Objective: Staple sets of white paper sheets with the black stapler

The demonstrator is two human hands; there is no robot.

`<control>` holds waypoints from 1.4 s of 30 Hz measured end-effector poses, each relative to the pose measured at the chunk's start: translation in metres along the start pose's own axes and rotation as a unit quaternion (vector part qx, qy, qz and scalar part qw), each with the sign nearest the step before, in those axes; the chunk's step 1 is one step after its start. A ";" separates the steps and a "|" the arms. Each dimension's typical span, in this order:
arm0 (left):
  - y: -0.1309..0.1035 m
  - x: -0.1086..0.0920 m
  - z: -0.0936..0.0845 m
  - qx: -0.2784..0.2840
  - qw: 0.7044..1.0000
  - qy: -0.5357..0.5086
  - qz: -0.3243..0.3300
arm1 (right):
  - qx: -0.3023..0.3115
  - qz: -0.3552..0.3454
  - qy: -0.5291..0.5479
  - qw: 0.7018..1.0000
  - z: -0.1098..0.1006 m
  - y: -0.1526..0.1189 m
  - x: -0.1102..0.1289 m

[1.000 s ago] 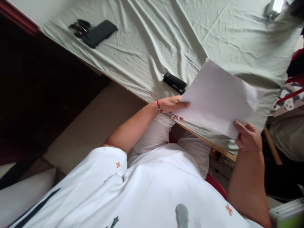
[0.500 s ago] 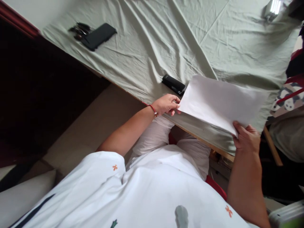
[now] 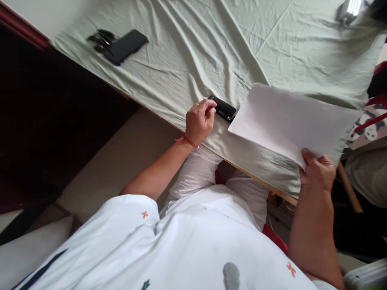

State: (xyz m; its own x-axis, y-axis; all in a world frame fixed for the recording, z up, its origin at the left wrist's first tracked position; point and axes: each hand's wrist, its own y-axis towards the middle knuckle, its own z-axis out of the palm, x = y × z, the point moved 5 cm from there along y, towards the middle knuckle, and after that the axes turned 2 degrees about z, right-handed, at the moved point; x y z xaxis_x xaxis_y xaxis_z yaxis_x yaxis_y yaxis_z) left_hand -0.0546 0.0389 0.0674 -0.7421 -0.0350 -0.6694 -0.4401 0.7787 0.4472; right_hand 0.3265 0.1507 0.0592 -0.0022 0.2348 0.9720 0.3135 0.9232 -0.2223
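White paper (image 3: 290, 121) lies over the near right part of the cloth-covered table. My right hand (image 3: 319, 171) pinches its lower edge, thumb on top. The paper's left corner is free and lies beside a black stapler-like object (image 3: 223, 108). At that object's left end is my left hand (image 3: 200, 123), its fingers loosely bent and a small gap between thumb and forefinger. Nothing shows in it. Whether its fingertips touch the black object cannot be made out.
A black phone-like slab (image 3: 127, 46) and a bunch of keys (image 3: 101, 39) lie at the table's upper left. A white device with a lit panel (image 3: 350, 11) stands at the far right. Creased pale green cloth (image 3: 181, 52) covers the table; a panda-print item (image 3: 370, 125) is at the right edge.
My left hand has let go of the paper and moved up and left to the black object's end. The paper has shifted right with my right hand.
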 end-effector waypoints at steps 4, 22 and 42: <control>-0.010 0.001 0.003 0.019 0.998 0.035 0.052 | 0.000 -0.017 -0.011 1.000 0.004 0.002 -0.002; 0.013 -0.004 0.042 0.187 0.977 0.018 0.101 | -0.021 -0.007 -0.022 1.000 0.020 -0.002 -0.006; 0.008 0.000 0.043 0.208 0.972 0.025 0.106 | -0.017 -0.002 -0.012 1.000 0.026 0.004 -0.022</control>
State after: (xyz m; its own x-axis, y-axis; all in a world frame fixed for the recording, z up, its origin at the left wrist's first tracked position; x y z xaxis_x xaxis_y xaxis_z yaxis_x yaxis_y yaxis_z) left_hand -0.0361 0.0722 0.0454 -0.8223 0.1317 -0.5536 -0.0397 0.9572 0.2867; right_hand 0.3032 0.1571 0.0345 -0.0268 0.2391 0.9706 0.3463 0.9131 -0.2153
